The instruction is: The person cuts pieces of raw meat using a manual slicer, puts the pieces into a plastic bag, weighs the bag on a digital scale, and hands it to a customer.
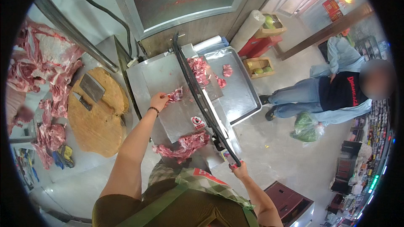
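Observation:
My left hand pinches one end of a small piece of red meat over the steel worktable. My right hand is closed round the near end of a long black lever arm that spans the table. To the right of the arm, cut meat chunks lie in a heap, and a few are in a metal tray. A longer bony cut of meat rests at the table's near edge, close to my body.
At left, a cleaver and a knife lie on a round wooden chopping block, beside large meat pieces. A person stands at right with a green bag. Boxes of fruit sit beyond the tray.

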The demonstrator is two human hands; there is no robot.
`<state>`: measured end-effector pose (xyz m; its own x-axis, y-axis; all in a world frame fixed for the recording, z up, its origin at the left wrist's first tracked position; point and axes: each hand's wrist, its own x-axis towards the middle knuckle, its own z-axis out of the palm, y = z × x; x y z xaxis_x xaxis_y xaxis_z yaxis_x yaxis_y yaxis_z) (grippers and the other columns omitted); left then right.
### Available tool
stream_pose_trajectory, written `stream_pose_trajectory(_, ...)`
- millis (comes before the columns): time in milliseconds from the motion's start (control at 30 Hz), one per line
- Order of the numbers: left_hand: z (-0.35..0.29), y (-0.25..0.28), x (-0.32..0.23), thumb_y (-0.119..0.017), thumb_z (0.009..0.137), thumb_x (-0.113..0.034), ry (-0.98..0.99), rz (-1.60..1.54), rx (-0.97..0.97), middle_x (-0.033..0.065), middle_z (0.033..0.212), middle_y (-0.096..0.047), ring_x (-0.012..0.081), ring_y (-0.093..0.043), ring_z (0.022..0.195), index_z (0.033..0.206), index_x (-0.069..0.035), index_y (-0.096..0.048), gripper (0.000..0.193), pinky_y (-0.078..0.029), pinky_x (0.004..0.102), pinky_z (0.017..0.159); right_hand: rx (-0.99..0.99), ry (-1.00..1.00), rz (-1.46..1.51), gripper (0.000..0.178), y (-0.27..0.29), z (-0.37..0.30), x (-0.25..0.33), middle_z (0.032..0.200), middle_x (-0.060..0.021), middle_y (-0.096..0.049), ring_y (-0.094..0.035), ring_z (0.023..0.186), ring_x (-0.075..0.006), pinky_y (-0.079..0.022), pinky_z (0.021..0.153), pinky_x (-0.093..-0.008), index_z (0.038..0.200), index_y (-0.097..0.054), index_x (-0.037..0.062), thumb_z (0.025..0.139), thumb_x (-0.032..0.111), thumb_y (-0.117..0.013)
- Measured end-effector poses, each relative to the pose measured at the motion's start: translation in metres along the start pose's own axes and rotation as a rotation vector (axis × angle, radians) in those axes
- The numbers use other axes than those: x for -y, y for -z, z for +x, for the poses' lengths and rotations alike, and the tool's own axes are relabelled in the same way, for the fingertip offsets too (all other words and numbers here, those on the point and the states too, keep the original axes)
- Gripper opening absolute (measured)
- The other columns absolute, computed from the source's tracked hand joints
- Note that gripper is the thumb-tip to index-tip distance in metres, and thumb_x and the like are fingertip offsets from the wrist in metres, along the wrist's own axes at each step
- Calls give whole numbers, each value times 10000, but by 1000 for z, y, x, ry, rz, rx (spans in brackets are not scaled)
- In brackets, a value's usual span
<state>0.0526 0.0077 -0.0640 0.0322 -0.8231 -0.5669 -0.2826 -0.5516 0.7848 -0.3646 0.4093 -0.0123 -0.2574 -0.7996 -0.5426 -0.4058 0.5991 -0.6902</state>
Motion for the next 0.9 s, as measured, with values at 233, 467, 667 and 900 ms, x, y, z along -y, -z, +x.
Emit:
stream_pose_trajectory(233, 5, 2, -11, -672, 884, -118, -18, 58, 253, 85, 871, -723, 142, -705, 744, 1127, 19, -665, 279, -561, 262, 614, 11, -169, -25, 201, 37, -39, 96, 666, -68, -652, -624, 536, -145, -504, 514, -317, 866, -658, -1, 777, 149, -758)
stream_pose_trajectory(467, -10, -17, -38, -614, 919, -12, 104, -467, 569, 133, 1030, -694, 221, -718, 864, 1189, 65, -614, 280, -609, 310, 764, 61, -262, 12, 165, 79, -78, 214, 640, -44, -617, -599, 509, -132, -471, 461, -301, 858, -636, 10, 787, 118, -738)
stream_pose_trajectory(667, 46, -72, -72, -557, 943, 76, 67, -758, 415, 161, 1117, -668, 262, -697, 974, 1236, 72, -566, 294, -611, 339, 847, 67, -263, -43, 107, 109, -100, 312, 644, -42, -618, -586, 506, -131, -469, 470, -299, 804, -633, 21, 819, 81, -720)
stream_pose_trajectory(900, 124, -62, -73, -548, 944, 83, -91, -815, -81, 103, 1029, -686, 169, -676, 826, 1160, 15, -657, 251, -604, 281, 710, 156, -234, -95, 118, 130, -96, 389, 677, -43, -637, -613, 583, -130, -504, 547, -306, 835, -627, 11, 807, 51, -735)
